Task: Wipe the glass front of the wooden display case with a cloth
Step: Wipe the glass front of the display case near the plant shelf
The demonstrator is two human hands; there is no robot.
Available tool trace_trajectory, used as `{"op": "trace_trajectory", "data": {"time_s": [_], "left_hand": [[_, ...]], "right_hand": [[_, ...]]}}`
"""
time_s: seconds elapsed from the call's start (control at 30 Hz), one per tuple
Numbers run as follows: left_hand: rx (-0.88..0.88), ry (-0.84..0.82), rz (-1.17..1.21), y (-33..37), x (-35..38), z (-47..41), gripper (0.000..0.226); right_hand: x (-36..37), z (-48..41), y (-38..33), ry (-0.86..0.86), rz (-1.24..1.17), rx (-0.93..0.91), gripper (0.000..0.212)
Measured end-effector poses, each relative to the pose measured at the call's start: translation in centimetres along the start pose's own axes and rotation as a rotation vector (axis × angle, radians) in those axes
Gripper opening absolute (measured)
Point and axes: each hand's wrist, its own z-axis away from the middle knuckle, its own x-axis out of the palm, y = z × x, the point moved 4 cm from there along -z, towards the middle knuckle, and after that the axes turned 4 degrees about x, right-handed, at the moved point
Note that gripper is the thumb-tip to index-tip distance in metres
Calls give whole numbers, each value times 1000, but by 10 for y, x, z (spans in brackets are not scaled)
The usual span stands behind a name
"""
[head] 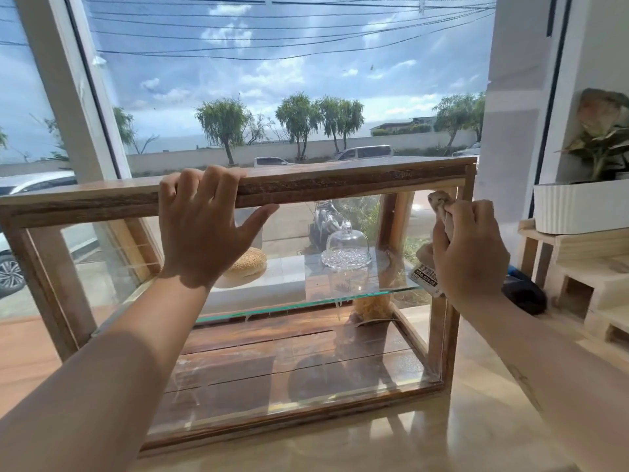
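The cloth [440,207] is clenched in the right hand [471,250] at the glass's [272,369] top-right; the case [340,185] is gripped by the left hand [207,226].

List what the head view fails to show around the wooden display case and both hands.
Head view:
1. Crumpled beige cloth: mostly covered by the right hand gripping it; glass contact unclear.
2. Round sesame-topped bread: partly behind the left hand holding the wooden display case.
3. Dark object behind the right wrist: mostly hidden, unidentifiable.
4. White ribbed planter: cut off by the right edge.
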Motion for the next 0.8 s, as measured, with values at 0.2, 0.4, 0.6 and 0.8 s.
{"op": "trace_trajectory", "data": {"time_s": [0.2, 0.4, 0.6, 0.8], "left_hand": [[189, -85, -33, -11, 1, 3, 59], [157, -92, -72, -8, 1, 3, 50], [166, -124, -36, -13, 2, 2, 54], [188, -212, 52, -19, 2, 0, 52]], "right_hand": [[13, 25, -14, 6, -67, 54, 22], [19, 33, -61, 25, -104, -10, 26], [26, 42, -134, 21, -140, -305, 20], [32, 43, -136, -45, -76, -545, 41]]}}
